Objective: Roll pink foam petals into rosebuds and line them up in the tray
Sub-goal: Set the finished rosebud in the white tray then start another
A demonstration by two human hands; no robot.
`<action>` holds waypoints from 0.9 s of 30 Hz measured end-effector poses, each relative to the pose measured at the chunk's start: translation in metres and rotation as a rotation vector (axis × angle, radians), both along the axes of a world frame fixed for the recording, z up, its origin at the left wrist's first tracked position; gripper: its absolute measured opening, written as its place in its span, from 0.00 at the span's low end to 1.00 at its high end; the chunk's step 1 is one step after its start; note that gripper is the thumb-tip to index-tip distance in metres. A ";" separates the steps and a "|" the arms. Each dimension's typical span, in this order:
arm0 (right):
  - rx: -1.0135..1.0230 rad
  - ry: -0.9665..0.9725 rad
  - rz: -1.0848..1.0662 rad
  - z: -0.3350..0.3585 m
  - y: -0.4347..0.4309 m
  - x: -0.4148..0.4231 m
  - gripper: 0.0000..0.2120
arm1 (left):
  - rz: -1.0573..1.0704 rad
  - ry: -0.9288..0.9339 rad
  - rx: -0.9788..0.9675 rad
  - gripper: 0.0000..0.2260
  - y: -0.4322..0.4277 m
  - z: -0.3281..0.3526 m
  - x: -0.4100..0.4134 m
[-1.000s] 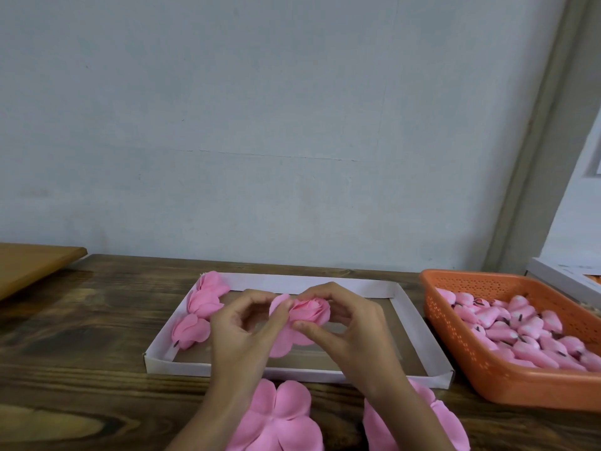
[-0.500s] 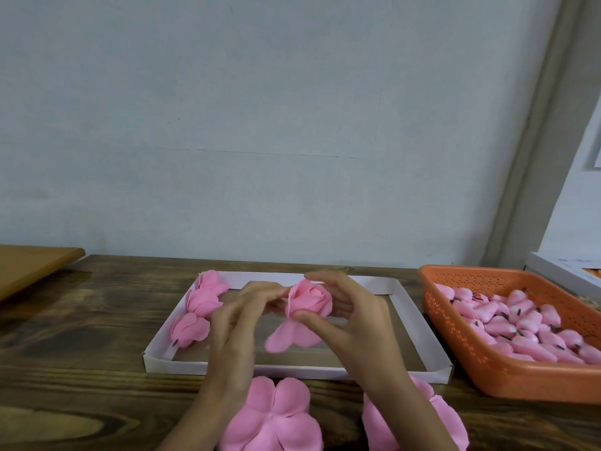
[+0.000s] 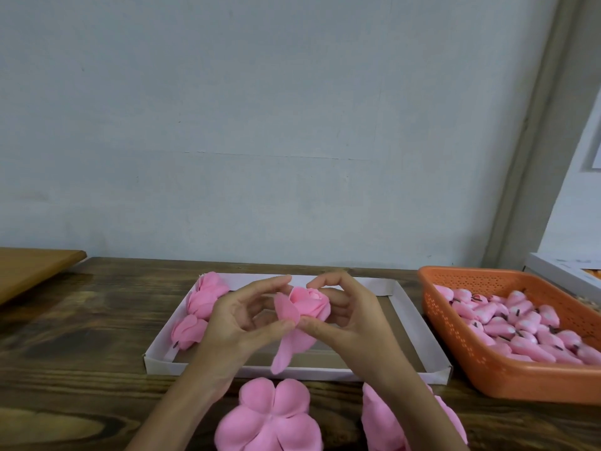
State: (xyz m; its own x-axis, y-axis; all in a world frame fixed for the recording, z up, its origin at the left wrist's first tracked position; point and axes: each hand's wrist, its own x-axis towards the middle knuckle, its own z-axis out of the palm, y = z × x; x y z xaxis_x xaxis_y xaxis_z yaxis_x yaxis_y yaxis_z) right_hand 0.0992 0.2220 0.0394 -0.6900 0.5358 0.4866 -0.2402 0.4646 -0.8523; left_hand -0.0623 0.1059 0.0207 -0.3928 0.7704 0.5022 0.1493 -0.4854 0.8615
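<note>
Head view, rosebud: the half-rolled rosebud (image 3: 310, 304) is held over the tray (image 3: 419, 323), near the finished buds (image 3: 205, 299) it is probably to be lined up with.
Head view, left hand: the left hand (image 3: 234, 323) is pinched on a loose petal (image 3: 286, 312), apparently for wrapping.
Head view, right hand: the fingers (image 3: 328, 281) of the right hand (image 3: 351, 320) are curled round the bud, so the roll cannot spring open.

A single wide-angle camera, worn on the head, faces forward and slightly downward across the wooden worktop (image 3: 81, 336) to the pale wall (image 3: 292, 125). Range is short: the left hand (image 3: 237, 323) and right hand (image 3: 354, 320) sit just below centre.
</note>
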 end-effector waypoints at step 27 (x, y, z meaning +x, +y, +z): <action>0.070 -0.032 0.127 -0.001 -0.008 -0.004 0.22 | -0.119 0.179 -0.166 0.31 0.000 -0.004 0.006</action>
